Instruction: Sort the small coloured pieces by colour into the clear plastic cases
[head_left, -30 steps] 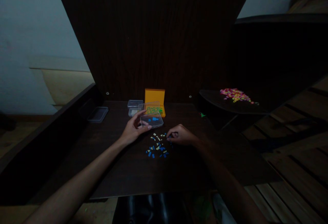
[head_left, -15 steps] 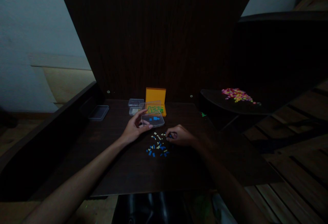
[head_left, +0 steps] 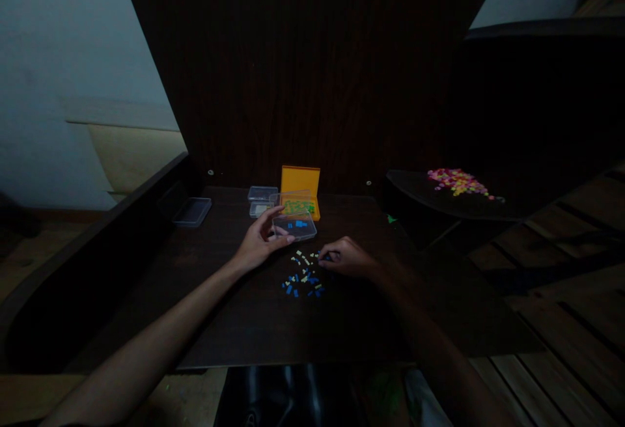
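My left hand (head_left: 258, 241) grips a clear plastic box (head_left: 307, 234) by its left side, thumb in front and fingers behind. The open box is tilted toward me, and a few small blue pieces (head_left: 300, 224) lie inside. Just in front of it, a loose scatter of small blue and pale yellow building pieces (head_left: 305, 277) covers a patch of the dark table. At the right edge of this scatter is my right hand (head_left: 347, 258), fingertips pinched together close to the tabletop. Whatever sits between them is too small and dark to name.
Behind the box stands an open orange case (head_left: 301, 179) with green pieces in it. A small clear box (head_left: 262, 194) is beside it, and a clear lid or tray (head_left: 193, 212) lies far left. Colourful bits (head_left: 459, 181) are heaped on a side shelf (head_left: 415, 187) at right.
The whole view has shifted slightly, so everything appears a little further right. Both hands keep nearly the same pose, the left still on the clear box and the right pinched by the pieces.
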The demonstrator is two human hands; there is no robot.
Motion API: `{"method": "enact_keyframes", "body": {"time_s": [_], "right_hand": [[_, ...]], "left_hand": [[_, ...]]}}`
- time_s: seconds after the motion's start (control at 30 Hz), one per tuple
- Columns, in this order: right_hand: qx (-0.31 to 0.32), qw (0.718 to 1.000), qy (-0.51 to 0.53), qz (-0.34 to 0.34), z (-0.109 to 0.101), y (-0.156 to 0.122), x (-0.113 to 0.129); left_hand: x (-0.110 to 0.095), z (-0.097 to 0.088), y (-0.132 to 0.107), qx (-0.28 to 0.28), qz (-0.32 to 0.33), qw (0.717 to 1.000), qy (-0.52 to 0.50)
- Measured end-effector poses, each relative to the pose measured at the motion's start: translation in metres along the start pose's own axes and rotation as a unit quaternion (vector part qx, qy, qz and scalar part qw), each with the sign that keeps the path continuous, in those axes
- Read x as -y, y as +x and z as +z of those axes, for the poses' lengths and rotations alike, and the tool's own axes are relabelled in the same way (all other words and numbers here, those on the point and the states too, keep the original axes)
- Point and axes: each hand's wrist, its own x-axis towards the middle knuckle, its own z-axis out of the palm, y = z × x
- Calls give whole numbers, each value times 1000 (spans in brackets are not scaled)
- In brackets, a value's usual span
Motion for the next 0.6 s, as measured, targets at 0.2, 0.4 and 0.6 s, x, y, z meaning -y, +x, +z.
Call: {"method": "enact_keyframes", "body": {"time_s": [0.2, 0.4, 0.6], "right_hand": [[8, 1000, 20, -13, 0, 0, -1], [15, 1000, 20, 5, 0, 0, 4], [-32, 999, 12, 6, -3, 0, -3]], "left_hand": [[1, -1, 0, 0, -3, 1000, -7], [2, -1, 0, 3, -4, 1000, -10], [4, -1, 1, 1, 2, 1000, -13]]}}
